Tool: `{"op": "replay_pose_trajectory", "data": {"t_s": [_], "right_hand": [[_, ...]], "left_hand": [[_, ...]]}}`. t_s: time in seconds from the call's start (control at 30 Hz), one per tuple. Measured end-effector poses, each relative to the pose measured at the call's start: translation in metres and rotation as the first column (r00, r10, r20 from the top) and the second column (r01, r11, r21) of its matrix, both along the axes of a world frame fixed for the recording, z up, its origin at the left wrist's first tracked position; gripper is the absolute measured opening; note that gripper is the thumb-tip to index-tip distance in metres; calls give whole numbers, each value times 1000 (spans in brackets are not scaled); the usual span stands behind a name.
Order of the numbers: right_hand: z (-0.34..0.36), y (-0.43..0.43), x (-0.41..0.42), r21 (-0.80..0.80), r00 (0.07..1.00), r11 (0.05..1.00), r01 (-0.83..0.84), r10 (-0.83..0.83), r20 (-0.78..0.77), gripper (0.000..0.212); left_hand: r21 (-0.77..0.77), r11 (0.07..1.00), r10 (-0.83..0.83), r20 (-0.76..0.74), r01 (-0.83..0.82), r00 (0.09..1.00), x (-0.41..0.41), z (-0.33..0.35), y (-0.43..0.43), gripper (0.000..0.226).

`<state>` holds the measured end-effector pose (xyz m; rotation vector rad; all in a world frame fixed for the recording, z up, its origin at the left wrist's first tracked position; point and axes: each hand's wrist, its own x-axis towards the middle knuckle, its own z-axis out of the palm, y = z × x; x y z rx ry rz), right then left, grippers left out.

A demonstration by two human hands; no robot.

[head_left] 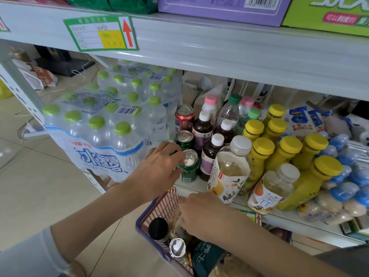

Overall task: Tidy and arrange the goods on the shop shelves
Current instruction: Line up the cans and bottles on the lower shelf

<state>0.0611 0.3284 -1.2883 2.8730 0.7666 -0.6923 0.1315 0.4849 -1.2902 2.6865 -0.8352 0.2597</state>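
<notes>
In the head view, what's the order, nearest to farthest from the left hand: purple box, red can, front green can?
1. front green can, right at the left hand.
2. red can, farther back on the same shelf.
3. purple box, up on the top shelf.

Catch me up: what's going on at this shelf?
A person appears to be stocking the drinks shelf from a basket held below it. Their left hand has a grip on a green can at the shelf's front edge, between the shrink-wrapped water packs and the dark bottles. Their right hand reaches down into the basket among the goods; what it has hold of is hidden.
</notes>
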Motion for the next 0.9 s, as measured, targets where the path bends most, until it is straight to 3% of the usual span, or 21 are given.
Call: {"op": "replay_pose_trajectory", "data": {"t_s": [0.23,0.5,0.9], "right_hand": [[3,3,3,45,1000,999,-4,3,28,26],[10,12,6,110,998,994,-20,15,53,24],[15,10,9,100,999,995,6,-9,35,20]], "left_hand": [[4,998,55,-24,-55,998,17,7,-5,26],[157,984,96,-100,-79,990,33,3,-25,78],[211,972,115,-63,-99,991,19,9,-20,76]]}}
